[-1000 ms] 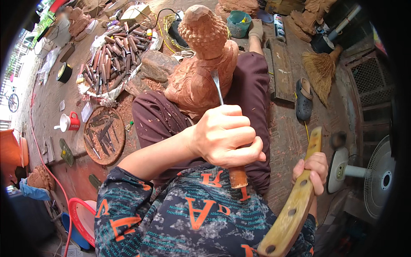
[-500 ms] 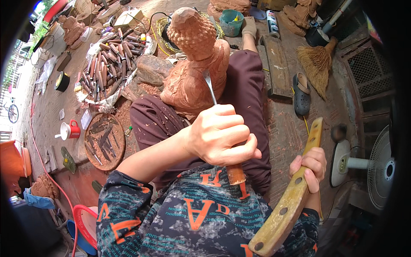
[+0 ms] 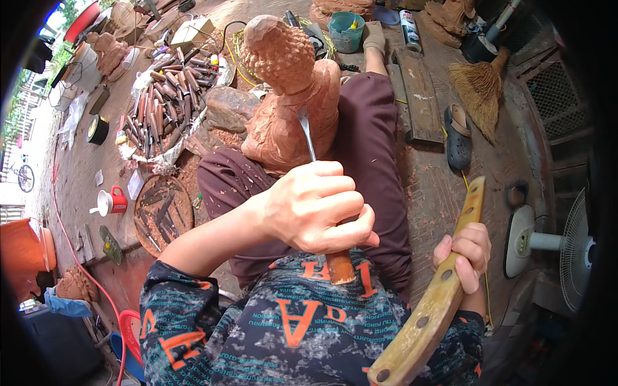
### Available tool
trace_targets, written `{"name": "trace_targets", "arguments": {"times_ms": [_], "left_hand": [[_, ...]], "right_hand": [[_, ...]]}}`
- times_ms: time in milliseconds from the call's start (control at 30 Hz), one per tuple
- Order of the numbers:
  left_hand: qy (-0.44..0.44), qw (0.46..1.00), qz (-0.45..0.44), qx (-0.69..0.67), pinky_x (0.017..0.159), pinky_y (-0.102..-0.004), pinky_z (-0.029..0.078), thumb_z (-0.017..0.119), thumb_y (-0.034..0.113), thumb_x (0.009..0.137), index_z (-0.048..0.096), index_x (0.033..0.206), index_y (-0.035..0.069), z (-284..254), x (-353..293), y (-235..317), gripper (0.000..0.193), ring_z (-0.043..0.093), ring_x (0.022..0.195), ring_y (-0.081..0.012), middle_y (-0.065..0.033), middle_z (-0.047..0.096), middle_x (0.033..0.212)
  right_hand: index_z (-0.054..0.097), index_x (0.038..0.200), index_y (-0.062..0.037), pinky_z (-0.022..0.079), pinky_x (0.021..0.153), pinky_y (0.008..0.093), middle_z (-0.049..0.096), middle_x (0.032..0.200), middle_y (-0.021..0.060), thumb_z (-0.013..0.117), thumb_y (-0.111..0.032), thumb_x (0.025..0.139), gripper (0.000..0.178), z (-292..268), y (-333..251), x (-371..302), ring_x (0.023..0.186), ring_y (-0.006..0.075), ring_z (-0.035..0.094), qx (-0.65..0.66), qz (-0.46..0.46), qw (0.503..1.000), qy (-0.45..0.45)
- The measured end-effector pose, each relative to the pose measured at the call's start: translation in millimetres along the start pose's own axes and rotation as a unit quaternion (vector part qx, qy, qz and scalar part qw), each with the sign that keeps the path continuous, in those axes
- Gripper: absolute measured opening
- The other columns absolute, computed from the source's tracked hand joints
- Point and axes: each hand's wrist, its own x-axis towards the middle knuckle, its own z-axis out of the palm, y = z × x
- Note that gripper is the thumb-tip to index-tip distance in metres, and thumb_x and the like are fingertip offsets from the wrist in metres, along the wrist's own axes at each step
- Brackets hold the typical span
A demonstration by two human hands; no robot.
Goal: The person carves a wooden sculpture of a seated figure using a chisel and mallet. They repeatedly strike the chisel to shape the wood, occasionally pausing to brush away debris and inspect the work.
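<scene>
In the head view, the left hand (image 3: 318, 209) is closed around the handle of a chisel (image 3: 340, 266), whose tip is at the upper back of a wooden statue (image 3: 293, 125). The statue stands between the person's legs (image 3: 372, 128). The right hand (image 3: 468, 254) grips a yellowish wooden bar (image 3: 434, 299), which is tilted. To the left lie many tools (image 3: 167, 106).
</scene>
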Motion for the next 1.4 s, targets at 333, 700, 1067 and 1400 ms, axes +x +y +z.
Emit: {"name": "trace_targets", "arguments": {"times_ms": [333,700,1067,1400], "left_hand": [[-0.027,0.965,-0.139,0.219,0.044,-0.0249,0.031,0.074,0.025,0.081,0.063,0.079,0.004,-38,-9,15,0.024,0.042,0.048,-0.0093,0.0033,0.042,0.058],[-0.126,0.826,-0.524,0.165,0.065,-0.043,0.053,0.072,0.002,0.069,0.059,0.096,0.004,-19,-69,-4,0.03,0.065,0.077,-0.0366,-0.0155,0.064,0.084],[-0.099,0.838,-0.495,0.207,0.059,-0.0412,0.052,0.075,0.011,0.072,0.058,0.087,0.0,30,-36,-12,0.025,0.064,0.066,-0.0345,-0.0154,0.062,0.076],[-0.014,0.958,-0.285,0.02,0.048,-0.0323,0.044,0.078,0.021,0.071,0.062,0.094,0.011,16,25,12,0.03,0.054,0.053,-0.0192,-0.0018,0.046,0.06]], "right_hand": [[0.049,0.126,-0.0002,0.051,0.065,0.0333,0.064,0.101,0.0143,0.073,0.0,0.077,0.055,34,-14,-21,0.072,0.0223,0.065,0.218,0.506,0.829,-0.096],[0.045,0.138,-0.001,0.047,0.1,0.0354,0.052,0.132,0.0102,0.078,-0.004,0.076,0.07,137,54,73,0.123,0.0227,0.051,0.55,0.572,0.6,-0.1],[0.059,0.123,-0.0015,0.044,0.079,0.0228,0.063,0.097,0.0004,0.071,-0.009,0.08,0.045,146,109,79,0.088,0.0067,0.056,0.577,0.573,0.568,-0.123],[0.037,0.139,-0.0024,0.055,0.07,0.0335,0.065,0.088,0.0146,0.05,-0.032,0.1,0.051,80,95,11,0.071,0.021,0.066,0.537,0.62,0.547,-0.171]]}}
